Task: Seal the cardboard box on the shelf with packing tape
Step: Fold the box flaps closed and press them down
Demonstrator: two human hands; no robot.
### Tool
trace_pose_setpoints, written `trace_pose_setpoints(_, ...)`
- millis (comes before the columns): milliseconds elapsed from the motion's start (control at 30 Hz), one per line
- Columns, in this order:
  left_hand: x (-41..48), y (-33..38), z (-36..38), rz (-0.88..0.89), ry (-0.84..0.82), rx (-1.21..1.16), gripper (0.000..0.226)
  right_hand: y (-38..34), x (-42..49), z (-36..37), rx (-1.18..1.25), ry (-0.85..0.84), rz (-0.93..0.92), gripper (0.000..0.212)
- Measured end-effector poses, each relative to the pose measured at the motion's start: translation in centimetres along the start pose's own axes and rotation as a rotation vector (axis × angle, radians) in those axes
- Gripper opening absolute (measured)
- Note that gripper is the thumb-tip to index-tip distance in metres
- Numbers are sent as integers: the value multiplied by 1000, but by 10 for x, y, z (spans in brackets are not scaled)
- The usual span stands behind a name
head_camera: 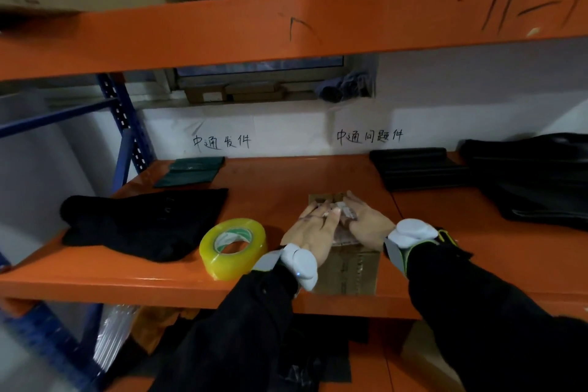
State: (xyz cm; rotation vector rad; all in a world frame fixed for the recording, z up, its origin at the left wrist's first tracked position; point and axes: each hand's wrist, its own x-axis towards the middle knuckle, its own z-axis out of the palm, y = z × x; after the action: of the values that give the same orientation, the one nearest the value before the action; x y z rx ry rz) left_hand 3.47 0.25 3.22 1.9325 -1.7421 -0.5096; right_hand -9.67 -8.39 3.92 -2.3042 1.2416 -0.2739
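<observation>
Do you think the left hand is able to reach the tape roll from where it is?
Probably yes: the tape roll stands just left of the left hand, with only bare shelf between them.

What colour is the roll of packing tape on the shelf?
The tape roll looks translucent yellow, with a green-and-white core label; the head view shows it.

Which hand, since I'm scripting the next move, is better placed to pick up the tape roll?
Probably left. The left hand lies flat on the cardboard box, with the tape roll right beside its wrist; the right hand, also flat on the box, would have to cross over.
</observation>
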Motion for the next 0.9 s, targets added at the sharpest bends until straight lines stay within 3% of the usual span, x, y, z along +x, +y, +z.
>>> trace_pose_setpoints(100,-5,0,-5,-1,-4,-6,51,-5,-2,0,-65,-15,0,60)
trace_pose_setpoints(200,-11,4,-7,31,92,-84,46,-9,-7,-4,-115,9,-22,55)
trace_pose_setpoints(467,-13,2,-18,165,116,60,47,-14,-19,-14,-93,147,-103,48)
trace_pose_setpoints(733,-15,0,-26,144,140,29,51,-22,-28,-16,-12,218,-124,44)
trace_pose_setpoints(900,-17,0,-16,122,81,23,51,-21,-36,-12,-32,166,-83,46)
